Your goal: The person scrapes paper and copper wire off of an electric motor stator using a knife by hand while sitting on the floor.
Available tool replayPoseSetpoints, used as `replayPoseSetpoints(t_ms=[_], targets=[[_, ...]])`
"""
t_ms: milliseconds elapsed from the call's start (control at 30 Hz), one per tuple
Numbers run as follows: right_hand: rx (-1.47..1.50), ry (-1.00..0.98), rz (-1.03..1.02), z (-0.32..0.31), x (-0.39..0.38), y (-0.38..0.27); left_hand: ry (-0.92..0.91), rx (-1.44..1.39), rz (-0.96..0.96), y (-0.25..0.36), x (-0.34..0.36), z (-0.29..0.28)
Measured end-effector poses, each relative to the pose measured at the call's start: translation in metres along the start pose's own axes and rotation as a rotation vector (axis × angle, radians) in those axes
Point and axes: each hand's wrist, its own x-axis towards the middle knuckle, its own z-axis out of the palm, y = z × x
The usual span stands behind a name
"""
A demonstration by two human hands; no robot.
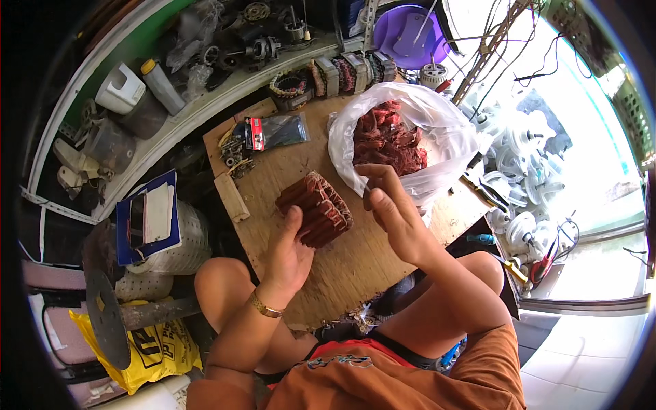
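Note:
My left hand (290,256) holds a reddish-brown motor stator (316,212) tilted above the wooden board, thumb on its near side. Pale lacing shows around the stator's ringed edge of windings. To its right, apart from it, my right hand (396,212) is raised with its thumb and curled forefinger close together. A small dark bit shows at those fingertips, too small to name. Behind my right hand stands an open white plastic bag (447,140) with several red-brown wound pieces (389,140) inside.
The wooden board (342,283) lies before my knees. On it are a packet with a red label (277,131), small metal parts (234,154) and wound stators (342,74) along the far edge. White plastic parts (523,167) are heaped at right; a blue folder (147,217) is at left.

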Motion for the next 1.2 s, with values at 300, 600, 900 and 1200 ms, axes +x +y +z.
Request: replayPoseSetpoints(t_ms=[300, 600, 900, 1200], targets=[[-0.014, 0.039, -0.199, 0.017, 0.001, 0.006, 0.059, 0.401, 0.279, -0.022, 0.002, 0.001], [-0.122, 0.089, -0.195, 0.011, 0.001, 0.008, -0.055, 0.673, 0.241, -0.023, -0.005, -0.004], [-0.217, 0.048, -0.314, 0.006, 0.003, 0.012, -0.152, -0.278, -0.137, -0.013, 0.003, 0.004], [-0.617, 0.019, -0.410, 0.006, -0.005, -0.007, 0.018, 0.318, 0.245, -0.005, 0.003, 0.007]])
